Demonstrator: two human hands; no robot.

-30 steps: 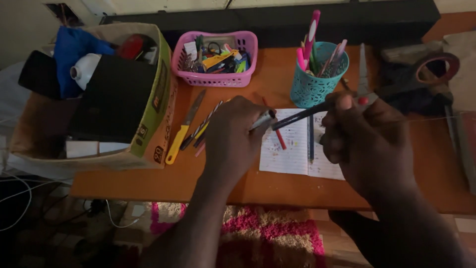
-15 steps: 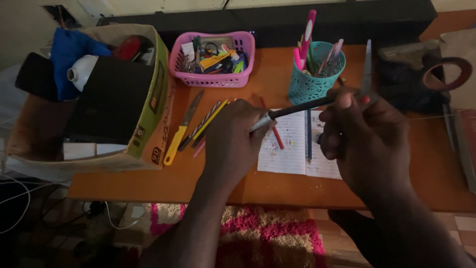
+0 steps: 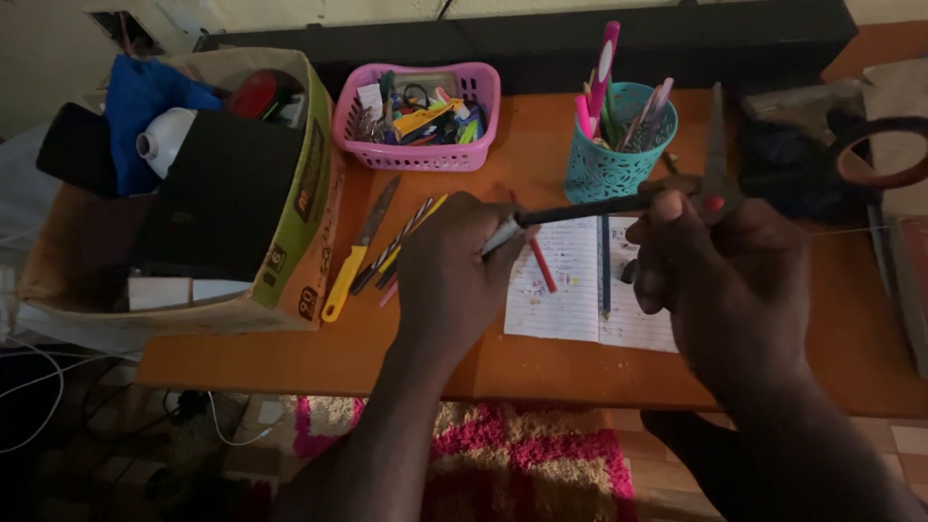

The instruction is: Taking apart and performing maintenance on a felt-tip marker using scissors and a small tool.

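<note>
My left hand (image 3: 447,280) pinches a small silver piece (image 3: 498,237) over the orange desk (image 3: 503,358). A dark pencil (image 3: 580,209) runs from that piece to my right hand (image 3: 725,280), which grips its far end. The same hand also holds a pair of scissors (image 3: 715,145): the blade points up and the brown handle ring (image 3: 884,155) sticks out to the right. Below both hands lies an open lined notebook (image 3: 570,290) with a red pen (image 3: 541,266) and a blue pen (image 3: 606,271) on it.
A teal pen cup (image 3: 604,164) and a pink basket (image 3: 416,145) of small items stand at the back. Left of my hands lie a yellow-handled knife (image 3: 353,261) and several pencils (image 3: 406,242). A cardboard box (image 3: 300,232) fills the left end. Dark items sit far right.
The pencil's tip has closed the small gap and now meets the silver piece in my left hand. The pencil lies flatter, and the scissors' handle ring has swung further right.
</note>
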